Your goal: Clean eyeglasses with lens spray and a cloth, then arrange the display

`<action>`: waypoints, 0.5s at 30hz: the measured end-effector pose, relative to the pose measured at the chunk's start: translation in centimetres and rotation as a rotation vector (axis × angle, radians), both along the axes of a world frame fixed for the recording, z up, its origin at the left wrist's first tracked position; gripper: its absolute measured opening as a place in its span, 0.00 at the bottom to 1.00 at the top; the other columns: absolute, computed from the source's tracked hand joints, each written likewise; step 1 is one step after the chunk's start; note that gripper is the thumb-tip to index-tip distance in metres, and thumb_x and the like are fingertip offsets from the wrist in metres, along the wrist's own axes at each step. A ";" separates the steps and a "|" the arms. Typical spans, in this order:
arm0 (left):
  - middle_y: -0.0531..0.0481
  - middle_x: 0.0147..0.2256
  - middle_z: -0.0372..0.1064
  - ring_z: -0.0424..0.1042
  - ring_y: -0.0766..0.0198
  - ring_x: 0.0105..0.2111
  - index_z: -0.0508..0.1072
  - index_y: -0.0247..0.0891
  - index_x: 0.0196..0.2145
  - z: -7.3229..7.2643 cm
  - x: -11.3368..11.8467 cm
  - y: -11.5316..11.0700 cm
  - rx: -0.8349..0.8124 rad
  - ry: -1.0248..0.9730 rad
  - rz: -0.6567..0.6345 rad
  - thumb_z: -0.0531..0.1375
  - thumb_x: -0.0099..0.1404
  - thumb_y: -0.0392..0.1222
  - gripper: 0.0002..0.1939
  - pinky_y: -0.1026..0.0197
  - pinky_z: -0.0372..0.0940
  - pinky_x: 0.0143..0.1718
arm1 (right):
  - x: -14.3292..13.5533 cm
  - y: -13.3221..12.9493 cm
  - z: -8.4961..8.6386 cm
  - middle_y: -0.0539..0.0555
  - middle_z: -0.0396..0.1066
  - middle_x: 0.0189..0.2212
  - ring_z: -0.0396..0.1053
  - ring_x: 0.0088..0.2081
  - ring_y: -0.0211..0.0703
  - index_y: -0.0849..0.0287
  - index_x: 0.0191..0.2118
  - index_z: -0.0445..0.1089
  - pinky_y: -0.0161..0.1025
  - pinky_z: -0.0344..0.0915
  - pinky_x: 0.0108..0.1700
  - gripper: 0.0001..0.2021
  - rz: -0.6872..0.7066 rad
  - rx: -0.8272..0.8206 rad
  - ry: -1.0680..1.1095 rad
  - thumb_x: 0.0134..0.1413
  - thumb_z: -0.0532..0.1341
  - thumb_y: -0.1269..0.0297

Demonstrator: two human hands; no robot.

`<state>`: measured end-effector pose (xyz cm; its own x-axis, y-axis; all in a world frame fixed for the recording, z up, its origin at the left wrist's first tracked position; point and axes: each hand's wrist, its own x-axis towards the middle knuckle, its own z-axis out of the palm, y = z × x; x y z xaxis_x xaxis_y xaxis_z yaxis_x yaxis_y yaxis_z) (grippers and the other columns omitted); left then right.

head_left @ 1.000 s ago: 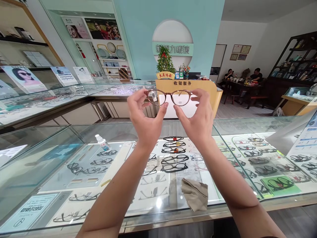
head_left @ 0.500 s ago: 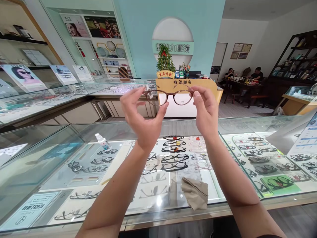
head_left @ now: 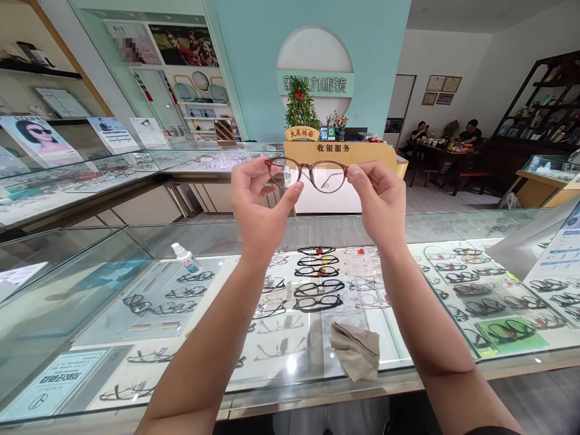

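Dark reddish-brown eyeglasses [head_left: 306,166] are held up in the air above the glass counter, lenses facing me. My left hand [head_left: 263,202] pinches the frame's left end, its thumb by the lower edge of the left lens. At the right end, my right hand [head_left: 380,202] grips the frame between thumb and fingers. A small tag or sticker shows at the left lens. Below the hands, a beige cloth [head_left: 356,351] lies crumpled on the glass top, and a white spray bottle [head_left: 185,258] stands to the left.
Rows of eyeglasses [head_left: 318,302] lie inside the glass display case [head_left: 290,386]. Further back stand a yellow-and-white service desk [head_left: 362,154] with a plant [head_left: 300,109], and more display counters at left. Two people sit at a table [head_left: 437,148] at the back right.
The eyeglasses have tilted, so their lenses look taller and the right side sits slightly lower. My left hand has shifted a little to the right.
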<state>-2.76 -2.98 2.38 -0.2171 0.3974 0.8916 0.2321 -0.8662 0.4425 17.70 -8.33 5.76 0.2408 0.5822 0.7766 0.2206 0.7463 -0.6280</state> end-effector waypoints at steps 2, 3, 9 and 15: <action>0.43 0.61 0.73 0.79 0.47 0.62 0.70 0.50 0.60 0.0 -0.2 0.4 0.002 -0.016 -0.050 0.78 0.62 0.63 0.37 0.47 0.76 0.60 | -0.2 -0.2 0.1 0.51 0.83 0.37 0.79 0.42 0.43 0.52 0.38 0.79 0.44 0.73 0.48 0.09 0.023 0.015 0.023 0.69 0.68 0.54; 0.44 0.61 0.73 0.79 0.47 0.62 0.70 0.50 0.60 0.0 -0.3 0.6 0.000 -0.022 -0.075 0.78 0.61 0.63 0.37 0.47 0.76 0.59 | -0.3 -0.3 0.1 0.50 0.82 0.37 0.78 0.42 0.42 0.52 0.38 0.79 0.44 0.73 0.47 0.09 0.036 0.024 0.034 0.69 0.68 0.55; 0.44 0.57 0.75 0.80 0.49 0.60 0.71 0.49 0.56 0.0 -0.4 1.7 -0.031 -0.034 -0.214 0.79 0.59 0.66 0.37 0.46 0.76 0.62 | -0.9 -0.8 0.2 0.49 0.81 0.35 0.77 0.40 0.40 0.52 0.37 0.79 0.42 0.73 0.45 0.11 0.103 0.060 0.045 0.69 0.68 0.52; 0.43 0.56 0.76 0.80 0.50 0.59 0.71 0.49 0.56 -0.2 -0.1 2.0 -0.042 -0.019 -0.261 0.79 0.59 0.66 0.37 0.45 0.74 0.64 | -1.0 -0.6 -0.2 0.51 0.82 0.40 0.80 0.44 0.43 0.50 0.45 0.78 0.45 0.77 0.49 0.13 0.122 0.083 0.039 0.71 0.67 0.46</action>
